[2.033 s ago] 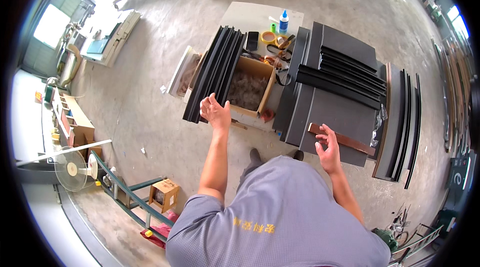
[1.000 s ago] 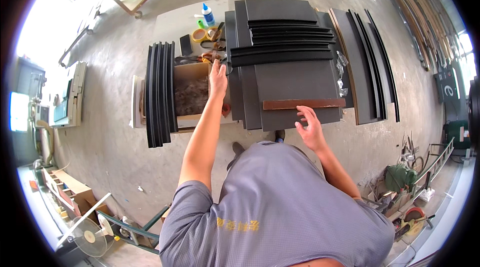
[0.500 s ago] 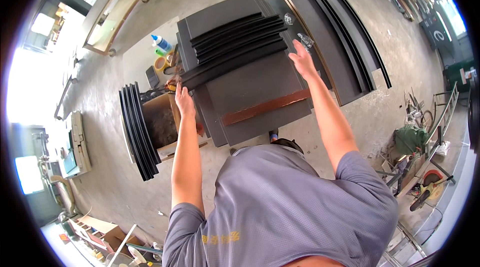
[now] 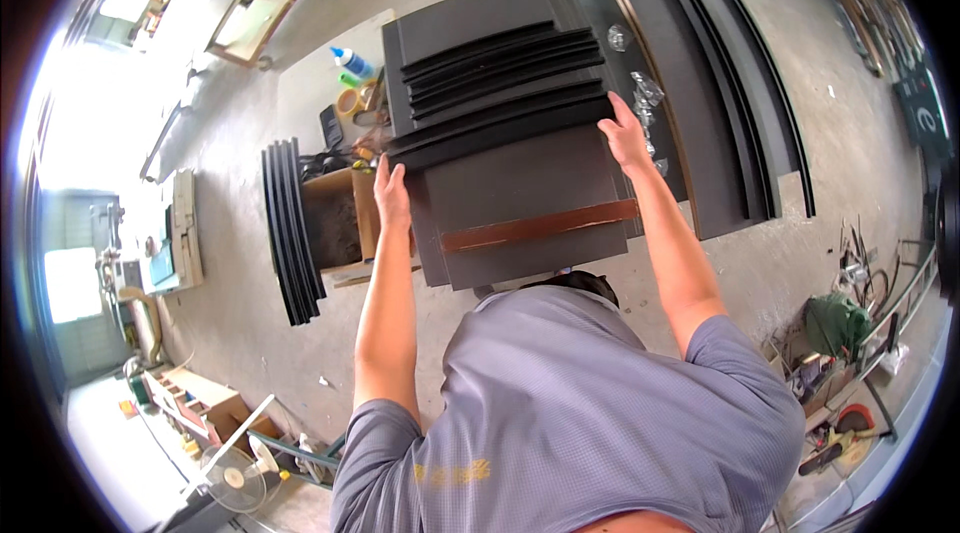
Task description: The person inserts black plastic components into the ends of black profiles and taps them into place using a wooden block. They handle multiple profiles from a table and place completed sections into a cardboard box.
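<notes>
A long black strip [image 4: 510,131] with a raised ridge lies across the dark panels, nearest me among several similar ones. My left hand [image 4: 392,195] is at its left end, thumb and fingers closed about the corner. At the other end, my right hand [image 4: 626,141] has its fingers along the strip's end and its thumb on the near side. Farther away, the other black strips [image 4: 505,71] are stacked side by side, with a narrow gap before the one between my hands. A reddish-brown strip [image 4: 540,225] rests on the stacked dark panels [image 4: 520,191] closer to me.
To the left are a blue-and-white bottle [image 4: 352,62], tape roll [image 4: 349,102], phone [image 4: 331,126] and open box [image 4: 333,218], with upright black strips [image 4: 291,233] beside it. Clear plastic pieces [image 4: 648,90] and long dark boards [image 4: 722,113] lie on the right. A wheeled cart [image 4: 265,3] stands beyond.
Both hands have come to the ends of the nearest black strip and closed on them. A gap now shows between this strip and the others. My view has shifted slightly.
</notes>
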{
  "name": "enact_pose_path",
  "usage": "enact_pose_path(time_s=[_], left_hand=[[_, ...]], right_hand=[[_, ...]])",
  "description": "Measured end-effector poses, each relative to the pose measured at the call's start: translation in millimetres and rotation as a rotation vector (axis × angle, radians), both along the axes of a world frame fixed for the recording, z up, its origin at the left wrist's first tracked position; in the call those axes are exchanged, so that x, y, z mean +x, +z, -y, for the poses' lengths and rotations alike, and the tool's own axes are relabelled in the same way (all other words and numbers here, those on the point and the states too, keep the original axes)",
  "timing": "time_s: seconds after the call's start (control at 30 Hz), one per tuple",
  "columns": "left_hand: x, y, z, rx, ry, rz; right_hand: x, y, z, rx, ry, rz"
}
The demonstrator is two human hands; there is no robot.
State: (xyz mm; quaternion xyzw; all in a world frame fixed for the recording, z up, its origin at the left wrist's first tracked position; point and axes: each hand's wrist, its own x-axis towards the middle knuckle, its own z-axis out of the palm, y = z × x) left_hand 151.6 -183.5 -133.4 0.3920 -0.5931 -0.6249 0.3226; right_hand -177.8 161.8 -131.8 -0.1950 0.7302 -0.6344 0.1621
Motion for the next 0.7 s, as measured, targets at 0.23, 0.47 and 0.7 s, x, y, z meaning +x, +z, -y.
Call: enact_pose_path(time_s=[0.23, 0.47, 0.7], left_hand=[[-1.7, 7.9, -2.1, 0.069, 0.106, -0.086], [5.4, -4.1, 8.6, 0.062, 0.121, -0.083], [1.5, -13.7, 14.2, -0.028, -0.01, -0.09]], right_hand=[[-4.6, 9.1, 6.7, -0.038, 0.038, 0.077], [-14.0, 0.5, -2.1, 0.112, 0.015, -0.061], [-30.2, -20.5, -21.1, 0.099, -0.034, -0.052]])
